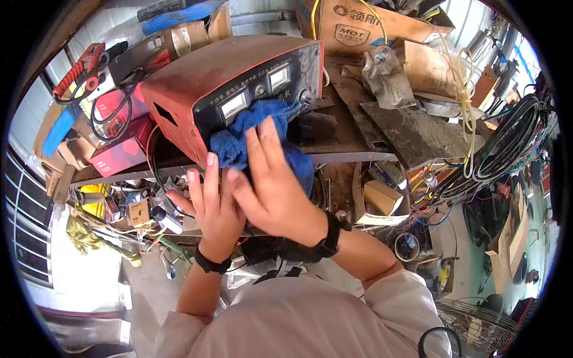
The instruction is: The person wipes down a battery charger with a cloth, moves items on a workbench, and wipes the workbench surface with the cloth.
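Note:
A bunched blue cloth [262, 119] lies against the lower part of the black front panel of a red metal box, a charger-like machine [179, 113] with two meter windows and a knob. My right hand [277, 200] holds the cloth to the panel, its front fingers stretched over the folds. Part of the cloth hangs down below that hand. My left hand [209, 206] is close beside it, fingers spread and pointing up toward the machine's lower corner. Its thumb side is partly hidden behind my right hand, and no object shows in it.
The machine stands on a dark metal shelf [352, 158]. Left are pink boxes [122, 149] and red-handled clamps [89, 68]. A brown carton [352, 24], a dirty plastic bag [387, 77] and coiled cables [507, 143] are at the right. Clutter fills the lower shelf.

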`<state>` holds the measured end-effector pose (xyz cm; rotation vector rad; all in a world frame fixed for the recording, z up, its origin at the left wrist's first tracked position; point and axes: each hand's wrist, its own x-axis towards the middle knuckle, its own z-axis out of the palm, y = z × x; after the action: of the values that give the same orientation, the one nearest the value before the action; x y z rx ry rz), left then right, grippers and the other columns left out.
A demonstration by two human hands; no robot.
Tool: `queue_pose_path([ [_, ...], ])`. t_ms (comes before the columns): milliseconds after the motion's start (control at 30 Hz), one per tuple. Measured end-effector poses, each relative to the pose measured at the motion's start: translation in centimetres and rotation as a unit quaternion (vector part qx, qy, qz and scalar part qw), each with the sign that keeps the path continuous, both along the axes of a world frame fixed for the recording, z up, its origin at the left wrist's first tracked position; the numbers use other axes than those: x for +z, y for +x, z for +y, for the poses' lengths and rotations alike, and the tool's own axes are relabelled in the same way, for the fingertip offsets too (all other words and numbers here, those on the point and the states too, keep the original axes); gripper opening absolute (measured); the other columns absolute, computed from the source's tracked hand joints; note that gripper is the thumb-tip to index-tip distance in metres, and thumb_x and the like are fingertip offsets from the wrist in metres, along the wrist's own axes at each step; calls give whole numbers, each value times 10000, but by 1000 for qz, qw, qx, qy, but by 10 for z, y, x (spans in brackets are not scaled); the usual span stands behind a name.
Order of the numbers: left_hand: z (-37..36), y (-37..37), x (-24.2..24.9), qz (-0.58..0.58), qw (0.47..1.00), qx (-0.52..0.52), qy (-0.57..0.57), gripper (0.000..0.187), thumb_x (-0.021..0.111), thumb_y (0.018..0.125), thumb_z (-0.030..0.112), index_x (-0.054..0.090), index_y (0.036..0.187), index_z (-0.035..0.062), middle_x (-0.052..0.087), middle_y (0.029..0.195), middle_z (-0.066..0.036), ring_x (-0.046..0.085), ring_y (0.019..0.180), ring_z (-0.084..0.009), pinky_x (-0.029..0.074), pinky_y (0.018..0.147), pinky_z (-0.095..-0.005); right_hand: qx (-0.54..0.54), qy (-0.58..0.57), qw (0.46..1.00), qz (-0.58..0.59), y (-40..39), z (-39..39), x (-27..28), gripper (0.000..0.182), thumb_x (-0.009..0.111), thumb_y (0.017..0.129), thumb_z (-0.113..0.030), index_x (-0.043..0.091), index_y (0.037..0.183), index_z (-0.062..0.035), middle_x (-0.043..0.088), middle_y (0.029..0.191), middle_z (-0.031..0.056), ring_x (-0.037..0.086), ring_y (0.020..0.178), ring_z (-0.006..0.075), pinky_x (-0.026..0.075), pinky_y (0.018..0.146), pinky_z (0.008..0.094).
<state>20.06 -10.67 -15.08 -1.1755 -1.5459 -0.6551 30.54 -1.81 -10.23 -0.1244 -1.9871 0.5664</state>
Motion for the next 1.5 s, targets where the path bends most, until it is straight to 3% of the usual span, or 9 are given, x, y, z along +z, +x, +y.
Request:
queue_pose_path([
  [100, -5, 4, 4, 0, 999, 26, -29, 304, 530, 900, 226, 619, 1158, 92, 500, 1371, -83, 284, 1373, -340, 19, 1116, -610, -118, -11, 992, -40, -2, 19, 6, 577, 528, 901, -261, 396, 1191, 219, 368, 1240, 466, 354, 1198, 599, 261, 1062, 561],
  [267, -7, 4, -12, -35, 999, -7, -31, 270, 533, 896, 162, 640, 1134, 95, 496, 1379, -59, 313, 1365, -300, 44, 1137, -556, -37, 29, 997, -69, 5, -12, -11, 720, 492, 930, -358, 318, 1223, 276, 345, 1181, 537, 358, 1172, 624, 275, 1060, 535],
  [400, -2, 14, -11, -13, 996, 11, -85, 279, 530, 881, 132, 645, 1132, 94, 493, 1384, -20, 315, 1369, -285, 40, 1141, -539, -71, -124, 990, -5, -5, 19, 2, 739, 482, 940, -381, 309, 1239, 273, 350, 1224, 507, 350, 1203, 598, 271, 1074, 511],
  [767, -4, 13, -31, -23, 993, 2, -118, 291, 541, 868, 127, 628, 1141, 78, 522, 1339, -49, 358, 1344, -279, 60, 1132, -543, -164, -29, 985, -51, -10, 24, -4, 787, 468, 925, -472, 377, 1204, 259, 393, 1192, 498, 420, 1146, 580, 318, 1033, 527],
  [933, 2, 5, -38, -17, 997, -60, -43, 271, 573, 844, 134, 638, 1087, 32, 557, 1293, -70, 389, 1316, -296, 133, 1124, -549, -100, 12, 993, -57, 3, 0, -10, 708, 478, 927, -411, 392, 1224, 227, 424, 1149, 492, 450, 1101, 589, 365, 993, 521],
  [1067, 2, 9, -22, -24, 996, -79, -21, 264, 613, 794, 40, 636, 1052, -14, 582, 1252, -54, 442, 1255, -282, 262, 1079, -521, -115, -2, 991, 66, 3, 15, -12, 220, 579, 872, -73, 579, 1023, 86, 580, 997, 283, 585, 902, 431, 494, 778, 434],
  [1167, 3, 12, -11, -6, 993, -119, -22, 270, 597, 787, -4, 643, 1053, 2, 587, 1247, -40, 441, 1257, -271, 278, 1070, -503, -35, -97, 989, 110, 1, 21, -25, 151, 606, 839, -2, 602, 989, 18, 588, 992, 230, 594, 847, 412, 498, 731, 416],
  [1367, 7, 10, 5, -25, 997, -65, -28, 256, 618, 819, 110, 695, 1056, 169, 583, 1232, 2, 428, 1242, -241, 249, 1073, -480, -92, -54, 983, 147, 1, 24, -21, 137, 556, 856, 28, 524, 989, 36, 548, 1095, 293, 570, 977, 439, 478, 845, 418],
  [1500, 8, 9, -2, -4, 997, -79, -16, 190, 631, 812, 146, 698, 984, 188, 595, 1207, 27, 438, 1230, -236, 250, 1067, -473, -28, -194, 977, 85, -8, 23, -17, 283, 513, 865, 22, 484, 1137, 96, 388, 1301, 399, 393, 1237, 510, 359, 1022, 457],
])
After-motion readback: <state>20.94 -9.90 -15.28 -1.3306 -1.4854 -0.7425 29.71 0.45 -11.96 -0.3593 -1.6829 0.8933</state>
